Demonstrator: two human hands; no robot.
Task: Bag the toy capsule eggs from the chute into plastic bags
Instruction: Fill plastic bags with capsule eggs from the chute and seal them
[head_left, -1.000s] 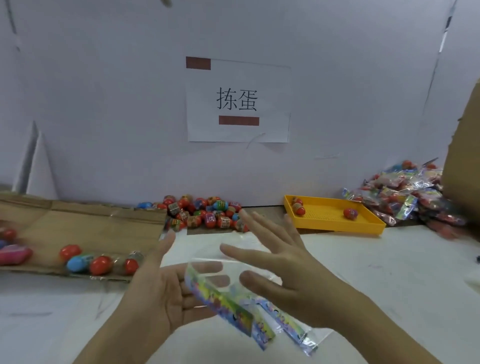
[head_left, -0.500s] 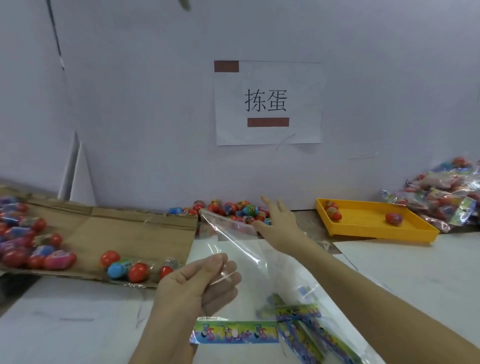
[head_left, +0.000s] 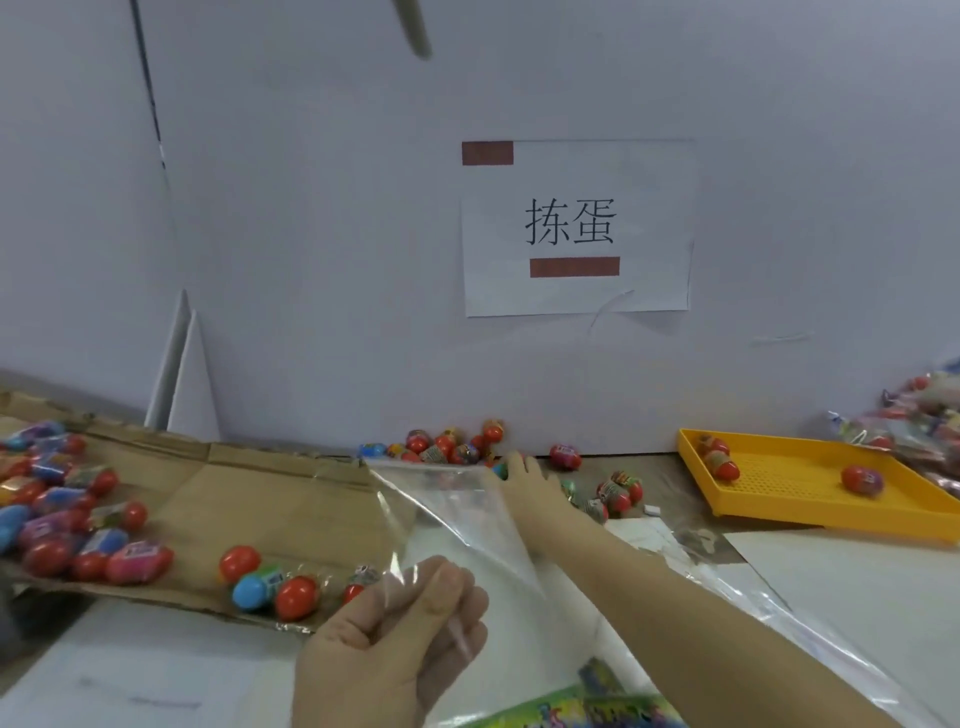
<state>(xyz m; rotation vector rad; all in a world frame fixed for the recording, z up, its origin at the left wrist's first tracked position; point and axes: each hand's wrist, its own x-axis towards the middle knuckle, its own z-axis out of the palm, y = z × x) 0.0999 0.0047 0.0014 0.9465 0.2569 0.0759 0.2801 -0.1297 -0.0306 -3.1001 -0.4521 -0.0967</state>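
Evidently the step in hand is loading: a bag has been opened and eggs are about to be gathered into it. The left hand (head_left: 387, 649) sits low and near, thumb and fingers curled to pinch one edge of the clear plastic bag (head_left: 457, 525), lifting that side so the film stretches up and away toward the wall. The bag's printed strip (head_left: 587, 712) lies at the bottom of the view on the white table (head_left: 130, 670).

The right hand (head_left: 524, 478) is stretched far forward to the loose pile of eggs (head_left: 452, 447) at the foot of the wall. Its fingertips touch or nearly touch a blue-green one, but seen from behind it cannot be told whether the fingers have closed on anything. Whether the forearm runs inside the bag or over it is also unclear.

More eggs (head_left: 62, 514) crowd the cardboard chute (head_left: 270, 493) to the left, with a few near its front lip. A yellow tray (head_left: 810, 499) at the right holds a handful, and filled bags (head_left: 914, 426) are heaped beyond it.

Next, the right hand would likely need to close on an egg or sweep several back toward the raised mouth, while the left hand holds that edge high and taut enough that the thin film does not fold shut.
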